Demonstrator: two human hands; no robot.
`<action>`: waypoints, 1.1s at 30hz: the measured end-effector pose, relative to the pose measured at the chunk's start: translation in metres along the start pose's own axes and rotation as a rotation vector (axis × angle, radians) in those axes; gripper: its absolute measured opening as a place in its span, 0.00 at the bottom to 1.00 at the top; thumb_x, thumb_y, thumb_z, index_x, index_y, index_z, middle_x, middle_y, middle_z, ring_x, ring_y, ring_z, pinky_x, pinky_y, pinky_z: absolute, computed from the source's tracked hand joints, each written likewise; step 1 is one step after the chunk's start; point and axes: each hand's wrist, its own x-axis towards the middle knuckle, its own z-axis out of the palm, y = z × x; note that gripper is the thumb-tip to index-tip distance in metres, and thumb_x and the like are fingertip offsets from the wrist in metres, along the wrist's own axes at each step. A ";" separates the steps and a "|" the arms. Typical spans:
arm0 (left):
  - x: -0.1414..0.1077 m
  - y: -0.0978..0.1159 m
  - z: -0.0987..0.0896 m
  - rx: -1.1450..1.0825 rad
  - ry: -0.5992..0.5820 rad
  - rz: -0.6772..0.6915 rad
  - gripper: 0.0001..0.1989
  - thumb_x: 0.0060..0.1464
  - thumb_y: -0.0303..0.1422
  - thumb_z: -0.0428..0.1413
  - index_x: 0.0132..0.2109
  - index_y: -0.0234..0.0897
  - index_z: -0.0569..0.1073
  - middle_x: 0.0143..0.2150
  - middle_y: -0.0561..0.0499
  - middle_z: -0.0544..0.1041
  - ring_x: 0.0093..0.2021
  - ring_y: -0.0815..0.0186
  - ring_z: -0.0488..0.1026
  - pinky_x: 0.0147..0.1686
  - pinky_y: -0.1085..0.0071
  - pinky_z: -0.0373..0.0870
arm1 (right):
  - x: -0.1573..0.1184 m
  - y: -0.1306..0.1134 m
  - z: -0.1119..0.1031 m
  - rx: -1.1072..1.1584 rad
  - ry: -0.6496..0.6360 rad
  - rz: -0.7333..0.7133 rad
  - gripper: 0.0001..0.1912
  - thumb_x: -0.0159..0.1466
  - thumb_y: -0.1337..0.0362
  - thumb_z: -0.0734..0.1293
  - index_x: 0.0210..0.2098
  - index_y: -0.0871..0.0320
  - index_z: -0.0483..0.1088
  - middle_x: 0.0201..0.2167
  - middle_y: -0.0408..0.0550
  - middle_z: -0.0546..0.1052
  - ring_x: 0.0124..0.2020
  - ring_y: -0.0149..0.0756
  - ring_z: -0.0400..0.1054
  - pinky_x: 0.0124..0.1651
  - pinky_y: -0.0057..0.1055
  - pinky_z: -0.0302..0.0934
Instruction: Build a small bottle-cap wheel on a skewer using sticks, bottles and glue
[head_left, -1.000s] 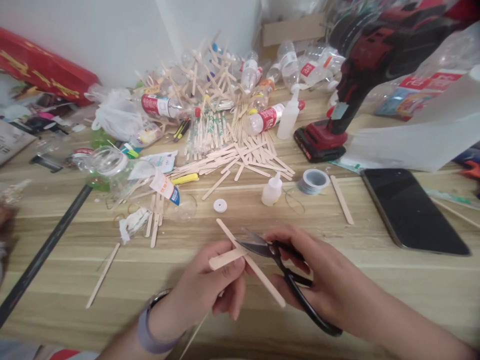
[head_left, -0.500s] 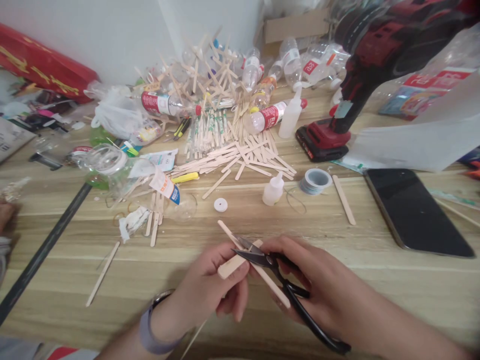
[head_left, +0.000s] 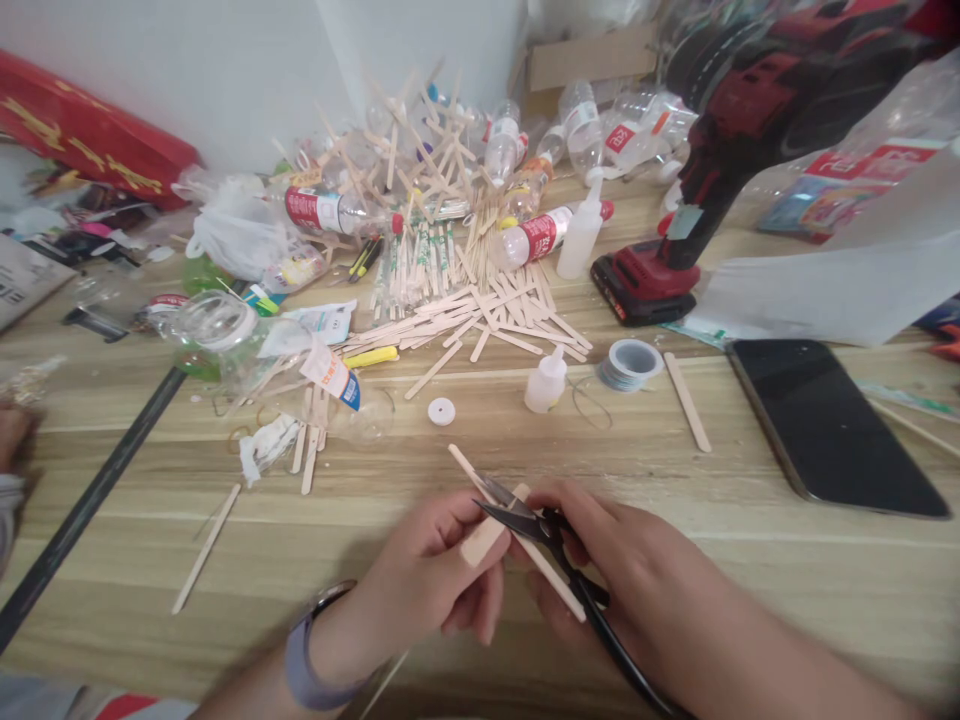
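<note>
My left hand (head_left: 431, 572) pinches two crossed wooden craft sticks between thumb and fingers. One, a short wide stick (head_left: 482, 543), lies on top, and a longer craft stick (head_left: 553, 578) slants beneath it from upper left to lower right. Black-handled scissors (head_left: 562, 548) are gripped in my right hand (head_left: 641, 575), whose fingers wrap round the handles. Their parted blades point left across the crossing of the sticks. Whether the blades bite into the wood I cannot tell. Both hands are just above the table's front part.
Ahead lie a small glue bottle (head_left: 546, 380), a wire spool (head_left: 630, 365), a white disc (head_left: 441, 411) and a pile of craft sticks (head_left: 480, 315). A drill (head_left: 675, 250) and phone (head_left: 836, 425) are right. A black bar (head_left: 97, 500) crosses left; another person's hand (head_left: 11, 435) shows there.
Both hands, with the sticks and scissors, have shifted slightly right and down in the view. The scissors still lie across the sticks, blades apart.
</note>
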 end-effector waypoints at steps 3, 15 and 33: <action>0.001 0.000 0.001 -0.010 -0.012 -0.013 0.23 0.55 0.54 0.53 0.33 0.36 0.67 0.13 0.60 0.66 0.10 0.77 0.51 0.10 0.78 0.45 | 0.000 0.000 0.001 -0.100 -0.040 0.012 0.15 0.55 0.77 0.61 0.40 0.57 0.66 0.31 0.49 0.78 0.28 0.38 0.73 0.31 0.30 0.62; -0.001 -0.001 0.004 -0.041 0.002 -0.019 0.22 0.55 0.53 0.54 0.32 0.37 0.66 0.13 0.60 0.66 0.11 0.77 0.50 0.12 0.77 0.43 | -0.002 0.004 0.005 -0.220 -0.048 -0.006 0.14 0.54 0.78 0.59 0.36 0.57 0.66 0.28 0.49 0.78 0.24 0.37 0.71 0.28 0.30 0.62; 0.002 -0.003 -0.005 -0.110 0.023 0.016 0.21 0.55 0.51 0.56 0.33 0.36 0.69 0.12 0.59 0.67 0.10 0.77 0.49 0.11 0.79 0.44 | 0.000 0.013 0.002 -0.359 0.215 -0.168 0.07 0.67 0.67 0.60 0.31 0.55 0.62 0.17 0.40 0.73 0.14 0.31 0.68 0.18 0.26 0.54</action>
